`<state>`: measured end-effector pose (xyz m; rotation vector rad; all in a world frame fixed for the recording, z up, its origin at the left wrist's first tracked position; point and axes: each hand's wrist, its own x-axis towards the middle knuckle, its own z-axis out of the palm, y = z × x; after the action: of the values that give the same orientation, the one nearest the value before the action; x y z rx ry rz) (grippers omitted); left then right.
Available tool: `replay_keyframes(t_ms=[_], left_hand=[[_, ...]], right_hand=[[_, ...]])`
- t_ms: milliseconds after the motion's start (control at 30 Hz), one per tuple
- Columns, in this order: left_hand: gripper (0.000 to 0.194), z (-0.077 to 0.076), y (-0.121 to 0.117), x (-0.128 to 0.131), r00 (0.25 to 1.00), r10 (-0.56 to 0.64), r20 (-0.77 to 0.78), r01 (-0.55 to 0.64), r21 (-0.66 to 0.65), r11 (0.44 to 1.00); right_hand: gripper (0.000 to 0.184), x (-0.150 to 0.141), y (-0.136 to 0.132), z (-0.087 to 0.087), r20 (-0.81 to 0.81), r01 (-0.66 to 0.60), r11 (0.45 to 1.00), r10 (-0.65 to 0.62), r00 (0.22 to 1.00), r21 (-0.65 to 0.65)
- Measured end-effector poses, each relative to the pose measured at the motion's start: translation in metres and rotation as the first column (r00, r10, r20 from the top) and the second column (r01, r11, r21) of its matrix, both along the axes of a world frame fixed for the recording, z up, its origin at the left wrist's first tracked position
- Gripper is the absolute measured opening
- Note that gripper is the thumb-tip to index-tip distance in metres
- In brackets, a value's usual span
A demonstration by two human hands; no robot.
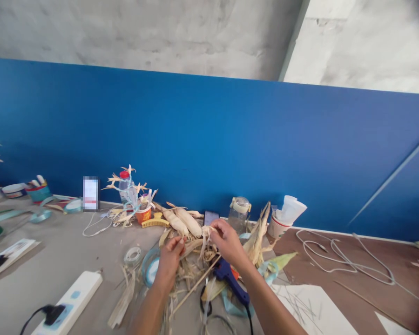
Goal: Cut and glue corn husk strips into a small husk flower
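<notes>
My right hand (227, 239) pinches a small pale bunch of dried corn husk (206, 231), whose thin ends hang down. A short gap to the left, my left hand (171, 256) has its thumb and fingertips pressed together; whatever they hold is too small to make out. Husk-covered corn ears (190, 222) lie just behind both hands. Below my right hand is a dark blue glue gun (230, 281) with a black cord. A thin stick (195, 284) slants across loose husk scraps between my forearms.
A white power strip (80, 295) lies front left, near a clear tape roll (132, 254). Behind stand an orange cup (144, 214), a yellow hair clip (155, 222), a lidded jar (239, 214) and a paper cup (278, 227). White cable (345, 256) coils at right beside white paper (310, 307).
</notes>
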<state>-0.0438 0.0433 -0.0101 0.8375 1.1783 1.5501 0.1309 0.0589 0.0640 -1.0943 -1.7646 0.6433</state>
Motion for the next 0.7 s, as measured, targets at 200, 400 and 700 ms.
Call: replay_keyframes(t_ms=[200, 400, 700], left_hand=[[0.034, 0.001, 0.000, 0.004, 0.997, -0.079, 0.023, 0.080, -0.024, 0.997], [0.027, 0.002, -0.001, 0.004, 0.993, -0.120, 0.009, 0.120, -0.042, 0.992], [0.027, -0.004, 0.002, 0.004, 0.996, -0.086, 0.004, 0.086, -0.030, 0.996]], right_hand=[[0.013, 0.008, -0.007, 0.016, -0.030, 0.014, 0.993, -0.017, 0.999, -0.113], [0.013, 0.010, -0.035, 0.028, 0.150, -0.454, 0.881, 0.471, 0.869, -0.133], [0.022, 0.027, 0.068, -0.029, 0.237, 0.167, 0.933, -0.093, 0.967, -0.318]])
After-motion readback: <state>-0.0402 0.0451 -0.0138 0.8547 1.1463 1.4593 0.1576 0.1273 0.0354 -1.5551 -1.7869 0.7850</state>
